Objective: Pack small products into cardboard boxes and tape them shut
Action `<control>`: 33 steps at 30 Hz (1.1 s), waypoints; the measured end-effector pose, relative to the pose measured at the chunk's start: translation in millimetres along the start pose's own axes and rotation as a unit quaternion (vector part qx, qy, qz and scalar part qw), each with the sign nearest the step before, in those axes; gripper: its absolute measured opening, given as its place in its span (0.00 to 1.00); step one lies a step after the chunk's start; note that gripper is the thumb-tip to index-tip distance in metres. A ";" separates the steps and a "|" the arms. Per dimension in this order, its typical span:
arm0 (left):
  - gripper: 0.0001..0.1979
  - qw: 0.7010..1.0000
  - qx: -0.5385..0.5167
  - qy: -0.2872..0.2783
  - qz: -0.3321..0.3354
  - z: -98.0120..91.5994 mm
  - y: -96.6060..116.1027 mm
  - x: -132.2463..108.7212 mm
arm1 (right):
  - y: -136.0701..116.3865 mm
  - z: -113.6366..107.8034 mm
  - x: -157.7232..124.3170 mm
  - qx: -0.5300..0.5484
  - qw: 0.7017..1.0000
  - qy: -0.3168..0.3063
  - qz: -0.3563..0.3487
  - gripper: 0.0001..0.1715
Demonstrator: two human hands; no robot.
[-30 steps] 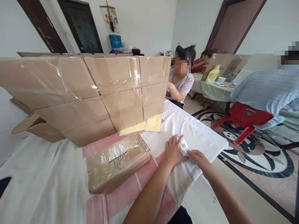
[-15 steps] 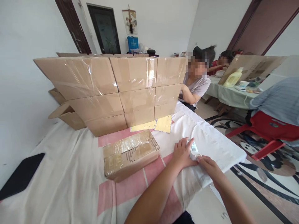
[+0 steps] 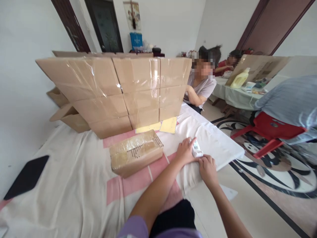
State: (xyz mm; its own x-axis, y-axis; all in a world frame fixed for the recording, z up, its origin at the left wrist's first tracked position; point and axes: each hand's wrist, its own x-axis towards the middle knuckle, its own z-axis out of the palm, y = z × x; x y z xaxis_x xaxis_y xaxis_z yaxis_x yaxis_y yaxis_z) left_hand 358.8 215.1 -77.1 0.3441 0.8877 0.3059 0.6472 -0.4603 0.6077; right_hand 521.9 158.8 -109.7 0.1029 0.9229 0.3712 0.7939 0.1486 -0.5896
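A small white device with a little greenish screen (image 3: 196, 148) lies on the cloth near the right side of the table. My left hand (image 3: 185, 151) is closed around its left side, thumb over the top and fingers spread behind. My right hand (image 3: 208, 167) is at the near end of the device, fingers bent and pressed together. Whatever they pinch there is hidden. To the left of my hands sits a taped cardboard box (image 3: 136, 153).
Stacked cardboard boxes (image 3: 141, 89) form a wall across the table's far side, with yellow paper sheets (image 3: 168, 125) at its foot. A dark flat pad (image 3: 27, 177) lies left. A person (image 3: 201, 86) sits beyond the boxes; a red stool (image 3: 274, 129) stands right.
The view has shifted, so the table appears further up and left. My right hand's fingers have drawn in against the device's near end. My left hand keeps its hold.
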 end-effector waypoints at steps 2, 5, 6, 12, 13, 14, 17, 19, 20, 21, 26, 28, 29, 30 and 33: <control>0.52 1.000 -0.015 0.012 0.008 -10.1 11.9 -5.9 | -13.8 -7.5 -7.7 0.022 1.000 0.012 0.002 0.17; 0.27 0.992 -0.059 0.080 0.078 -35.5 38.3 -23.8 | -42.5 -22.9 -17.7 0.120 0.993 0.017 0.002 0.13; 0.22 0.990 -0.066 0.087 0.095 -46.8 48.0 -32.4 | -54.5 -28.3 -21.7 0.157 0.987 0.010 -0.016 0.11; 0.10 0.991 0.019 0.096 0.091 -121.1 79.0 -105.8 | -130.1 -43.3 -49.5 0.317 0.926 -0.120 -0.166 0.12; 0.08 0.990 0.017 0.111 0.081 -131.3 77.3 -119.0 | -140.0 -40.9 -53.3 0.328 0.918 -0.133 -0.179 0.13; 0.07 0.989 0.011 0.124 0.074 -140.4 74.2 -131.5 | -148.7 -37.4 -56.6 0.337 0.911 -0.143 -0.190 0.13; 0.04 0.987 0.023 0.156 0.044 -161.4 61.4 -163.1 | -168.7 -22.6 -63.5 0.366 0.888 -0.171 -0.220 0.13; 0.05 0.987 0.054 0.150 0.014 -171.5 54.7 -179.0 | -178.4 -12.2 -66.2 0.377 0.879 -0.181 -0.231 0.13; 0.06 0.987 0.071 0.141 0.002 -175.9 52.4 -185.7 | -182.4 -7.6 -66.8 0.378 0.875 -0.188 -0.236 0.12; 0.07 0.987 0.087 0.134 -0.005 -180.4 50.9 -191.7 | -185.6 -3.7 -66.5 0.378 0.871 -0.199 -0.244 0.13; 0.10 0.966 0.122 0.220 -0.060 -213.4 46.1 -213.6 | -191.8 6.4 -34.8 0.363 0.880 -0.191 -0.237 0.20; 0.07 0.953 0.089 0.270 -0.108 -235.7 40.7 -216.3 | -194.7 11.9 -2.8 0.370 0.894 -0.142 -0.207 0.20; 0.05 0.951 0.077 0.268 -0.132 -248.6 36.3 -215.5 | -197.7 16.9 15.9 0.373 0.895 -0.130 -0.206 0.18; 0.04 0.956 0.073 0.238 -0.157 -262.0 30.7 -213.3 | -201.8 23.8 35.0 0.372 0.891 -0.137 -0.220 0.17; 0.10 0.971 0.058 0.065 -0.224 -300.6 7.1 -199.4 | -216.4 52.9 81.5 0.381 0.851 -0.228 -0.282 0.26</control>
State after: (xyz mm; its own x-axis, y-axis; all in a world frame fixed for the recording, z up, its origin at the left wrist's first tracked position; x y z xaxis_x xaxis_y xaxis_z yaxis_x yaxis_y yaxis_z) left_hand 90.3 38.2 86.5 -0.0731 0.9894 0.1252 0.7875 -0.0198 0.6161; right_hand 326.8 220.6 10.1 -0.5466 0.6440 0.5352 0.0038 0.6411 -0.7674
